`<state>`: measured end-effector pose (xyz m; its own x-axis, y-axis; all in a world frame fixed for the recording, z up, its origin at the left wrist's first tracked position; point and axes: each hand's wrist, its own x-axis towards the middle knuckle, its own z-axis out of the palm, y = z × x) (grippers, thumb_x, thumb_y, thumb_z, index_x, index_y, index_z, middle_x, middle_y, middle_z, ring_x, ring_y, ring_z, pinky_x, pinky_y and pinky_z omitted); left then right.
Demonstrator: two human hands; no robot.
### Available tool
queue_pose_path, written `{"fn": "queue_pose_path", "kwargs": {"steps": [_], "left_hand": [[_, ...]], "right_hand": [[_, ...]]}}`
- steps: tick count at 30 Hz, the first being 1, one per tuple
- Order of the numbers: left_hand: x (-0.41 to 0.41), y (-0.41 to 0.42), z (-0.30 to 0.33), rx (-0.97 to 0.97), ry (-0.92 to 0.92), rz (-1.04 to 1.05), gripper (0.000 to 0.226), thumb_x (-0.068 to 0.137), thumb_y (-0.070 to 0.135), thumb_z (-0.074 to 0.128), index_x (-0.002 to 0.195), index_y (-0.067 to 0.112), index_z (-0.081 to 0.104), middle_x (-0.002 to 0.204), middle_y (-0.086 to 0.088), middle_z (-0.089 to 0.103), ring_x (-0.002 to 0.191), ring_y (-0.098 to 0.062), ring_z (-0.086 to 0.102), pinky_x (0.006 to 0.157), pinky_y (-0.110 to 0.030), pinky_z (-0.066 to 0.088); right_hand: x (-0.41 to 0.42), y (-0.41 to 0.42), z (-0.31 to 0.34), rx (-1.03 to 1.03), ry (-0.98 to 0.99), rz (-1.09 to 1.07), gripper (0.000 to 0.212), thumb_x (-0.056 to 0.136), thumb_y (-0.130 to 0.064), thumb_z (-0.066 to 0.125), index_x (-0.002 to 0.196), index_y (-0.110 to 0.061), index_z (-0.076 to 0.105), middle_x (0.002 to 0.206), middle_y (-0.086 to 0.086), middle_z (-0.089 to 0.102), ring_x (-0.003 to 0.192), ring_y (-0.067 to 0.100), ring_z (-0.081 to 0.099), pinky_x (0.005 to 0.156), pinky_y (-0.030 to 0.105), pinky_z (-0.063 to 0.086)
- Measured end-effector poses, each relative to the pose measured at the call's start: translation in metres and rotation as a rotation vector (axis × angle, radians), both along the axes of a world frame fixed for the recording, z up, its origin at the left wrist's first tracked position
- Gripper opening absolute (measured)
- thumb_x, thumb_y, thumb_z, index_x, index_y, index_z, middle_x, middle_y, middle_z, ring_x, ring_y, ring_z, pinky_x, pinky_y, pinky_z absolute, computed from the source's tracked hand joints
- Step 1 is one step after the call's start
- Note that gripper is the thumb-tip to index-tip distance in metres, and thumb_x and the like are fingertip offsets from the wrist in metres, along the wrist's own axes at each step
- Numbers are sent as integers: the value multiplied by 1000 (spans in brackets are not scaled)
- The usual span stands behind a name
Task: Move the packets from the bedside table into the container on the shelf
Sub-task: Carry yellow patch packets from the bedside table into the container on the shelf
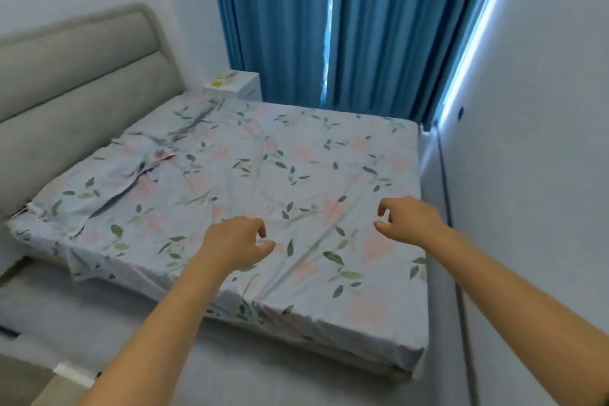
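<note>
Both of your arms reach out over the foot end of the bed (296,175), which is covered by a pale sheet printed with leaves and pink flowers. Your left hand (235,242) hangs over the sheet with its fingers loosely curled and nothing in them; your right hand (410,219) does the same a little farther out, thumb and fingers bent toward each other but holding nothing. Whether either hand touches the sheet cannot be told from this angle. The packets (221,80) you are after lie far off, on top of the white bedside table (245,89) in the corner beyond the head of the bed, just beside the blue curtains (379,26). They show only as small yellowish blurs, too small and soft for you to count or to read their shape. The mattress hides the lower part of the table. The sheet is rumpled near the grey padded headboard (75,82), whose left end is cut off by the picture's edge. A bright strip of daylight (474,36) runs along the curtain's right edge by the white wall (543,125). At the lower left corner some pale furniture (19,376) is cut off and hard to make out.
</note>
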<state>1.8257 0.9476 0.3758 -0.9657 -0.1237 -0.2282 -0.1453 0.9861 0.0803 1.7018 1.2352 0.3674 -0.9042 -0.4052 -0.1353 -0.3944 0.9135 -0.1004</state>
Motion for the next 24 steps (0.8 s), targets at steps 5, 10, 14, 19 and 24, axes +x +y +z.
{"fn": "queue_pose_path", "kwargs": {"steps": [5, 10, 14, 19, 24], "left_hand": [[-89, 97, -7, -20, -9, -192, 37, 95, 54, 40, 116, 28, 57, 99, 8, 68, 87, -14, 61, 71, -28, 49], [-171, 209, -21, 31, -68, -323, 38, 96, 54, 41, 116, 28, 59, 106, 4, 67, 95, -18, 62, 74, -31, 49], [-240, 294, -31, 40, -25, -390, 38, 95, 53, 41, 116, 28, 59, 110, 2, 65, 95, -19, 63, 77, -33, 50], [-302, 373, -36, 36, -46, -450, 40, 96, 53, 39, 113, 24, 62, 109, 1, 66, 89, -18, 60, 70, -29, 45], [-357, 411, -41, 24, -71, -468, 41, 96, 53, 37, 115, 25, 60, 110, 2, 67, 94, -19, 62, 75, -31, 48]], "right_hand": [[-25, 110, -10, 12, 6, -188, 34, 94, -48, 45, 114, -24, 57, 99, 0, 68, 90, 21, 63, 67, 29, 47], [-60, 221, -17, 2, -22, -313, 36, 92, -52, 44, 113, -25, 58, 104, 0, 67, 94, 21, 62, 73, 29, 48], [-98, 298, -15, 60, -11, -339, 38, 90, -56, 44, 116, -30, 54, 107, -2, 65, 96, 18, 61, 74, 29, 50], [-148, 346, -12, 113, -61, -334, 31, 91, -43, 45, 114, -25, 56, 92, -4, 58, 85, 17, 56, 65, 27, 40], [-201, 369, -13, 90, -62, -340, 30, 91, -39, 47, 112, -23, 59, 95, -1, 61, 87, 19, 59, 66, 26, 38]]}}
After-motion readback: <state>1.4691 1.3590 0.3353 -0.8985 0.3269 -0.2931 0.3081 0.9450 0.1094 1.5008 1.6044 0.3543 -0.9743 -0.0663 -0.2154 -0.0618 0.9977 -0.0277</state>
